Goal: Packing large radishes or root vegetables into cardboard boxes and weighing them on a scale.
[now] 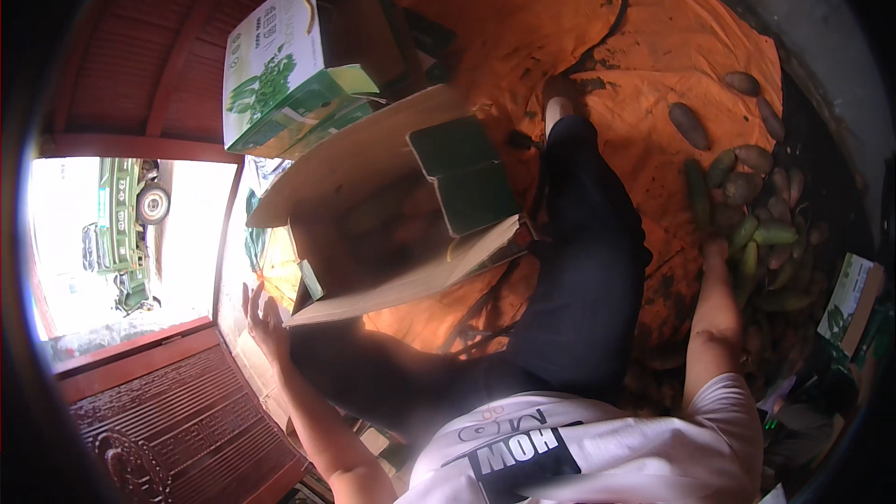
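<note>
My left hand (268, 325) is raised beside the near left corner of an open cardboard box (373, 294), fingers apart, with nothing visible in it. Inside the box lie dim, rounded shapes, too shadowed to name. On the right, my right hand (716, 250) reaches down into a heap of vegetables. Its fingers are hard to make out among them, so whether it grips one does not show. Around it lie long green vegetables (776, 232) and reddish-brown tubers (743, 189), some apart on the orange sheet, such as a dark oval tuber (689, 126).
An orange sheet (691, 37) covers much of the floor. A white and green printed carton (280, 65) stands beyond the open box, and a smaller carton (847, 303) is at the far right. A carved wooden bench (177, 411) is at the lower left, near a bright doorway.
</note>
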Tool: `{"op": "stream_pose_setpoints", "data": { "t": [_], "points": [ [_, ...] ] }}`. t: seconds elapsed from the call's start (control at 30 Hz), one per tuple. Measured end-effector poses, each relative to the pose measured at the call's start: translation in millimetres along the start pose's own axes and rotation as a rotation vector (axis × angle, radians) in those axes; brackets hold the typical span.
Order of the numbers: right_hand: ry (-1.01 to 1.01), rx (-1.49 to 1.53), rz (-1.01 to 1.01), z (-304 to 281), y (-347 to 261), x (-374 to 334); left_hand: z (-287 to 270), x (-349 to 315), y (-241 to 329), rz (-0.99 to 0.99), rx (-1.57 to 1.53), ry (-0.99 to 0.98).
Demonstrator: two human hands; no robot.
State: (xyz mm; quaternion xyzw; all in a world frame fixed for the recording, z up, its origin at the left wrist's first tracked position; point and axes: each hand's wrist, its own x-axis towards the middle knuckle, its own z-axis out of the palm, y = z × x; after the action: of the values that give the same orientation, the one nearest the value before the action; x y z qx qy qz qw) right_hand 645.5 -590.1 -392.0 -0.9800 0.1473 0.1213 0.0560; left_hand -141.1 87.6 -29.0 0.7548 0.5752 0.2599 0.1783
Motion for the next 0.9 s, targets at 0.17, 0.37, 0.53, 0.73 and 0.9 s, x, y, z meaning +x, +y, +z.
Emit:
{"op": "stream_pose_setpoints", "data": {
  "t": [0.17,0.37,0.53,0.73,0.9],
  "points": [
    [-0.377,0.21,-0.331,96,-34,-165,-54,14,33,0.062,0.106,0.031],
    [-0.17,-0.049,-0.415,27,-24,-132,-28,10,7,0.106,-0.006,0.06],
    [0.029,0.359,-0.483,-70,-45,-124,-42,5,1,0.204,0.147,0.094],
    [0.073,-0.102,-0.748,-244,-98,-148,-50,5,47,0.298,0.222,0.146],
    [0.367,-0.365,-0.836,-375,-193,-278,-33,10,106,0.467,-0.1,0.054]
  ]
}}
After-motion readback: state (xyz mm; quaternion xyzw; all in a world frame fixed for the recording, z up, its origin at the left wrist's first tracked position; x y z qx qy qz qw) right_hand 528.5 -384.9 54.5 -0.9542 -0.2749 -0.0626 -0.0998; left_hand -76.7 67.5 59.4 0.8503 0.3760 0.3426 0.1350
